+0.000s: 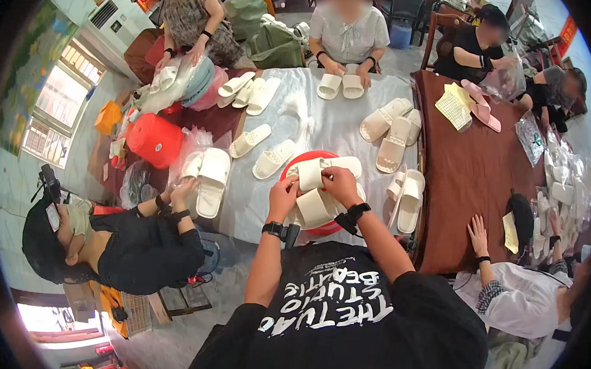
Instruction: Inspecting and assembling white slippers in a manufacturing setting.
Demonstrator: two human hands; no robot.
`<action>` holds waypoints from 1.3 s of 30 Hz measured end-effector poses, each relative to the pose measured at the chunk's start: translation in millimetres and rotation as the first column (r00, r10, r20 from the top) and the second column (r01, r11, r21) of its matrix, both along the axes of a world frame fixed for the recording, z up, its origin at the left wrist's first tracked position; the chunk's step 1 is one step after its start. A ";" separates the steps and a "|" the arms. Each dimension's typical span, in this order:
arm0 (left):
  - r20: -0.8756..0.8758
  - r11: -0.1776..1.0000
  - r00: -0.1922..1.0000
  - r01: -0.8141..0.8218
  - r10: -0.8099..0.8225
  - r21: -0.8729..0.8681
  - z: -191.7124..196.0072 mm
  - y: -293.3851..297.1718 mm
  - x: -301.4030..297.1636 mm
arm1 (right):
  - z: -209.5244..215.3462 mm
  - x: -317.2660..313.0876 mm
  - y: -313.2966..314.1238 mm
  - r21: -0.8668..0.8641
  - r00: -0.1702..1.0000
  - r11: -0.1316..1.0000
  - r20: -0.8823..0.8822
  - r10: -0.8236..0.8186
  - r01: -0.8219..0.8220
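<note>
My left hand (282, 193) and my right hand (339, 182) both grip a pair of cream slippers (312, 183), held together above a red round basin (288, 168) at the table's near edge. The slipper straps face up between my thumbs. Both wrists wear black bands. More cream slippers (274, 159) lie loose on the grey table cover (332, 119) just beyond my hands.
Several people sit round the table handling slippers. A slipper pair (406, 195) lies to my right by the brown table (469, 175). A red bucket (154, 140) and plastic bags sit at the left. A person in black (145, 249) works close at my left.
</note>
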State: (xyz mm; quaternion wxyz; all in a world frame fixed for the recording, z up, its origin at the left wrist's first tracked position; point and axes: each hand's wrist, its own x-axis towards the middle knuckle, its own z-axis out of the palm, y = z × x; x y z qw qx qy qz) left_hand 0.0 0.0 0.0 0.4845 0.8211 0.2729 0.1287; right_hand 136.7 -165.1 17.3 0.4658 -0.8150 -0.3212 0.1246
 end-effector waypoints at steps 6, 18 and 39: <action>0.045 0.998 0.999 -0.011 0.008 0.064 -2.6 -0.8 1.2 | -6.3 -1.5 2.0 -0.038 0.994 0.999 0.110 -0.021 0.025; 0.238 0.942 0.916 -0.336 0.322 0.017 1.3 26.4 -20.6 | 13.9 43.3 -60.2 -0.110 0.986 0.993 0.164 -0.035 0.053; 0.065 0.982 0.993 0.108 -0.099 -0.156 43.4 -12.8 -59.4 | 26.7 29.3 -52.3 0.117 0.887 0.992 -0.450 0.104 -0.056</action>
